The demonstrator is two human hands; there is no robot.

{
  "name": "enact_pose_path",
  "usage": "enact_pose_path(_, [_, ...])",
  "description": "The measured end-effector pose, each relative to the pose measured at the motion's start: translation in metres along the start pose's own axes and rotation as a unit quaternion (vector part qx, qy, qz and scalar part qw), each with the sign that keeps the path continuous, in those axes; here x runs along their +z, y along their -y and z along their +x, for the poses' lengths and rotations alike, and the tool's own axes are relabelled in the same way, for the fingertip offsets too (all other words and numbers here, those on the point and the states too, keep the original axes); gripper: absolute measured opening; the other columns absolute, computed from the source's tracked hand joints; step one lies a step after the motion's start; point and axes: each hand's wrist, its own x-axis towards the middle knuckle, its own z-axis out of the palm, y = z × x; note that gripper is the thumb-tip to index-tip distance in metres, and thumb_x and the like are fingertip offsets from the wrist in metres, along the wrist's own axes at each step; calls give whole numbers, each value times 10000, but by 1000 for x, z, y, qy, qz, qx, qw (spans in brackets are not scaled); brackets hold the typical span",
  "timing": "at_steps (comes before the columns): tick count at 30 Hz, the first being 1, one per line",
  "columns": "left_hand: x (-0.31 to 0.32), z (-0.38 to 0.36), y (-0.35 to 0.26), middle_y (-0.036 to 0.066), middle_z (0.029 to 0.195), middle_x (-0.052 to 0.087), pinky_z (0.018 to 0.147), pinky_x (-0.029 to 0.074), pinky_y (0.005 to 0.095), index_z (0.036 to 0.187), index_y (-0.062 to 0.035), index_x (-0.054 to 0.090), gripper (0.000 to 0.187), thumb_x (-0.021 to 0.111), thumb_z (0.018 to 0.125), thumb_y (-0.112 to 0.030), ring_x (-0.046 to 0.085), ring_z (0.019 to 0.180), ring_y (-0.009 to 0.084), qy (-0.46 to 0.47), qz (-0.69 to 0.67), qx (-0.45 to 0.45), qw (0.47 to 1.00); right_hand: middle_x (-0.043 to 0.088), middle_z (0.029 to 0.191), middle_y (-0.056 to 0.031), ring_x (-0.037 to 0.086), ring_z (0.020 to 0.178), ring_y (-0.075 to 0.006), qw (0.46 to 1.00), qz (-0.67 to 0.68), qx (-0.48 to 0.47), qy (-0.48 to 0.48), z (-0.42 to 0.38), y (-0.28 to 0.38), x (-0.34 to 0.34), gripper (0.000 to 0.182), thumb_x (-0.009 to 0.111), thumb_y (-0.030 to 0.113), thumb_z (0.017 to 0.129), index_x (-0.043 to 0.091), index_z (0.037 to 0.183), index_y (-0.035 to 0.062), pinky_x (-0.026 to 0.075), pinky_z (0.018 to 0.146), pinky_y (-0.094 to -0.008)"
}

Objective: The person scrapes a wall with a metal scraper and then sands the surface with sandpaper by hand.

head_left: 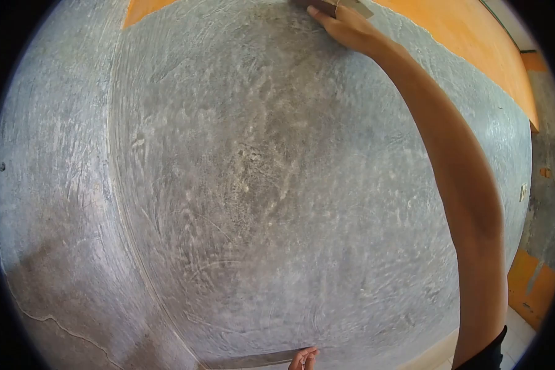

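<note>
My right hand (345, 26) is high up at the top edge of the view, the arm stretched over the wall. Its fingers are closed on a flat brown-grey piece (316, 5) laid against the wall (277, 148), partly cut off by the frame. The wall's grey surface is rough, with swirled scratches and pale marks. Low at the bottom edge, my left hand (304, 359) shows only curled fingers, tips together, close to the wall. A long dark grey strip (253, 359) runs leftward from those fingers; I cannot tell whether they hold it.
Orange paint (475, 49) borders the grey area at the upper right. A vertical corner line (112, 154) divides off another grey wall (49, 185) at the left, with a crack low down. A wall socket (523, 192) sits at the right, above pale floor tiles (518, 336).
</note>
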Motion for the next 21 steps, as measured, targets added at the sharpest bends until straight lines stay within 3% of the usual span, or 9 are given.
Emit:
enact_pose_path(2, [0, 3, 10, 94, 1128, 626, 925, 436, 344, 1195, -27, 592, 353, 544, 971, -295, 572, 1075, 205, 0, -23, 13, 1000, 555, 1282, -201, 489, 1211, -367, 997, 13, -72, 7, -4, 7, 5, 418, 419, 277, 978, 463, 1371, 143, 371, 1008, -423])
enact_pose_path(5, [-1, 1, 11, 97, 1134, 626, 925, 437, 341, 1195, -24, 591, 351, 549, 969, -291, 576, 1073, 203, 0, -14, 1, 1000, 506, 1352, -177, 436, 1271, -342, 993, -12, 112, 45, 12, 13, 3, 414, 398, 226, 983, 446, 1389, 161, 331, 1047, -414])
enact_pose_path(8, [1, 2, 16, 98, 1137, 626, 921, 440, 337, 1197, -24, 590, 350, 555, 968, -286, 580, 1070, 203, -7, -16, -5, 1000, 494, 1364, -175, 448, 1258, -338, 987, 25, -158, -3, 8, 3, 20, 410, 396, 224, 980, 457, 1382, 169, 331, 1045, -415])
enact_pose_path(11, [3, 3, 24, 95, 1139, 628, 903, 448, 331, 1204, -27, 585, 345, 553, 969, -277, 584, 1062, 201, -12, -27, 2, 1000, 533, 1315, -183, 485, 1218, -340, 990, 10, -128, -56, 12, 1, 24, 418, 404, 254, 975, 461, 1374, 145, 352, 1026, -414])
enact_pose_path(14, [4, 0, 13, 87, 1143, 628, 881, 455, 328, 1212, -34, 581, 331, 543, 975, -261, 588, 1050, 197, -13, -3, 2, 1000, 558, 1273, -191, 502, 1195, -352, 999, 25, -29, 7, 12, 12, 25, 429, 414, 274, 970, 462, 1364, 113, 369, 1004, -418])
enact_pose_path(17, [2, -3, 11, 83, 1153, 627, 865, 459, 326, 1216, -39, 581, 317, 530, 981, -246, 591, 1038, 194, -4, 4, 5, 1000, 571, 1244, -196, 505, 1190, -358, 999, 35, -8, -36, 7, 21, 23, 420, 414, 270, 969, 483, 1340, 86, 374, 994, -419])
enact_pose_path(21, [0, -1, 15, 89, 1167, 626, 880, 457, 330, 1219, -42, 581, 316, 524, 983, -244, 589, 1055, 197, 11, -11, 0, 1000, 588, 1212, -206, 518, 1171, -364, 999, 32, 11, -18, 10, 22, 29, 412, 421, 270, 965, 506, 1319, 79, 387, 974, -424])
